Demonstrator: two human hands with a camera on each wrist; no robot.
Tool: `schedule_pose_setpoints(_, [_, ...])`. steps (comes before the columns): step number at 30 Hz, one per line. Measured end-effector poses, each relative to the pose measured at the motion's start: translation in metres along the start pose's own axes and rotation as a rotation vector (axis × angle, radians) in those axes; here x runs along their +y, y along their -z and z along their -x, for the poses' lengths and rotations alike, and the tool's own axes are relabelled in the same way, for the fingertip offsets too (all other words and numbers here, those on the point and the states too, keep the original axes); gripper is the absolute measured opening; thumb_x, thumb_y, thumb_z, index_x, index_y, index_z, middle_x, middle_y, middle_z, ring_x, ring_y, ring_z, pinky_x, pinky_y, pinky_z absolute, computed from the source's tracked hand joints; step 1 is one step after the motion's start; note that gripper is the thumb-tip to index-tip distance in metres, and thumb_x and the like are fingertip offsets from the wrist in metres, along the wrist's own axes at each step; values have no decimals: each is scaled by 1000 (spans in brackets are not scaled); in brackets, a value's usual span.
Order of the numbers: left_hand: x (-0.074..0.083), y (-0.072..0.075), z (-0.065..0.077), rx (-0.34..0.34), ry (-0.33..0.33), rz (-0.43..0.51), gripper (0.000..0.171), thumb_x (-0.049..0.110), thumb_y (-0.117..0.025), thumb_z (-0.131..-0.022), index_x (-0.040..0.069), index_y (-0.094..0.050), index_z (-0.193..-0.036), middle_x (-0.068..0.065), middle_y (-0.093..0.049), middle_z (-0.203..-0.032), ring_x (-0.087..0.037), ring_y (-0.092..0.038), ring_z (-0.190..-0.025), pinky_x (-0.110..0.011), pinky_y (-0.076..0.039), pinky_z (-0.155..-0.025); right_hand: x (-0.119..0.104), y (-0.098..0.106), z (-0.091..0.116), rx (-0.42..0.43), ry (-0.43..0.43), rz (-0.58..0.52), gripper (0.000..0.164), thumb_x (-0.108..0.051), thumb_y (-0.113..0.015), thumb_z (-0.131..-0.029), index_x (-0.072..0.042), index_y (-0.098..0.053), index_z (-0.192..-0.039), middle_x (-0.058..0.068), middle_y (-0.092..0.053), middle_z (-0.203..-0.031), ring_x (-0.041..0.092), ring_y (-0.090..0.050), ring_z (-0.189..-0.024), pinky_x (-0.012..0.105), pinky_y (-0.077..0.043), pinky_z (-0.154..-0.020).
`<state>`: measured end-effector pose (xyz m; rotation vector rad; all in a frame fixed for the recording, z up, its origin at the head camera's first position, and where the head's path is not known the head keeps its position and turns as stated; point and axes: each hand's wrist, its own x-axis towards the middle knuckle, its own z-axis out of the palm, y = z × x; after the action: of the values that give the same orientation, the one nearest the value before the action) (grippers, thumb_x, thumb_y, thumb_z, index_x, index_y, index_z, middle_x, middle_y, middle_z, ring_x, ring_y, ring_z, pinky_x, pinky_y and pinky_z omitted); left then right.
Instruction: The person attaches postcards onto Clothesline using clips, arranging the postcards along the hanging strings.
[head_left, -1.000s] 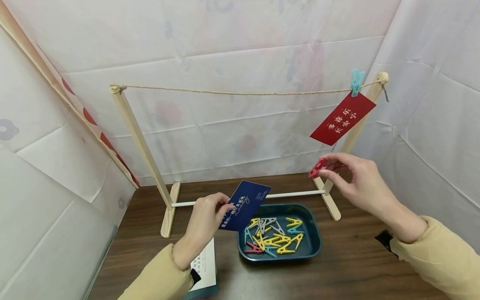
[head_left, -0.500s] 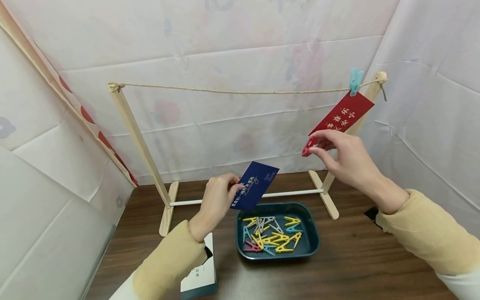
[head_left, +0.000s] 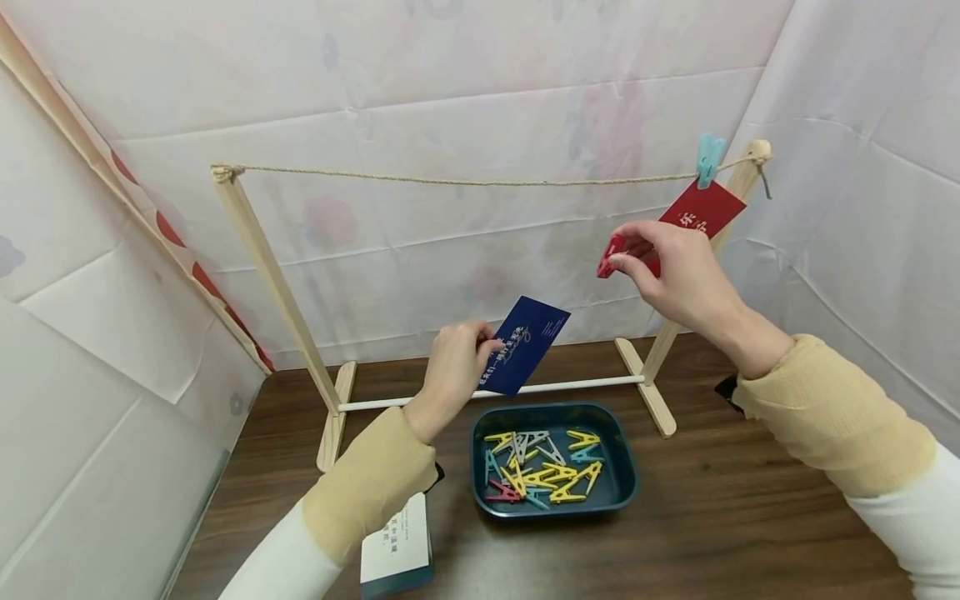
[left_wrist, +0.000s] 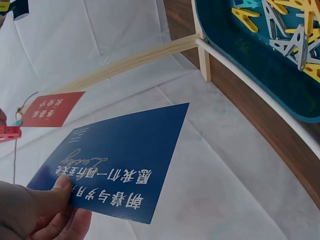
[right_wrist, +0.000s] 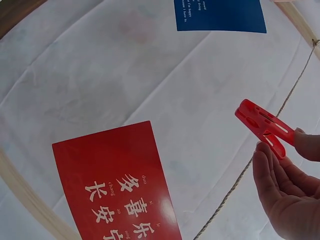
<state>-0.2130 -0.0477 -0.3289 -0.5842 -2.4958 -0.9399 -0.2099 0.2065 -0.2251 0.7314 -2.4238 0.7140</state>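
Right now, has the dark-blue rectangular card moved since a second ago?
Yes, up and rightward in the head view: the card overlapped the dark-teal rounded tray before; now it shows above the tray's far rim.

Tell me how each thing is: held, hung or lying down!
Rope, tied at both ends, sagging
Blue card, held by left fingers, tilted
Red peg, pinched by right fingers, off rope
Red card, hanging tilted
Light blue peg, clipping red card to rope
Tray, holding loose pegs
White card, lying flat

Pale creased sheeting [head_left: 420,258] behind brown tabletop [head_left: 705,517].
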Motion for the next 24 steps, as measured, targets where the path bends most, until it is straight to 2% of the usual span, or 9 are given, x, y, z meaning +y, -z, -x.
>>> schedule_pose_setpoints(7, [7,-4,-15,-30,-20,-53,14,9,-67,-88,2,-65,-77,-9,-67,-73,-17,-58,-58,-30,-46,-57,3,-2,-8,-12,-25,38,27,0,-67,-87,9,-60,-111,20,-66,-94,32,-65,-79,46,-52,-74])
schedule_pose_setpoints(16, [18,-7,-34,-62,-13,-103,14,12,-67,-90,0,-66,-83,-11,-68,-79,-21,-64,-68,-34,-51,-65,7,1,-19,40,-17,65,21,1,-64,-88,11,-60,-106,21,-65,-91,32,-63,-76,45,-52,-72])
schedule_pose_setpoints(24, [25,-9,-46,-43,-35,-105,15,13,-66,-90,0,-67,-82,-11,-69,-79,-23,-65,-72,-36,-51,-67,7,7,-26,56,-33,69,20,0,-63,-89,9,-61,-107,21,-65,-92,34,-64,-78,45,-51,-76])
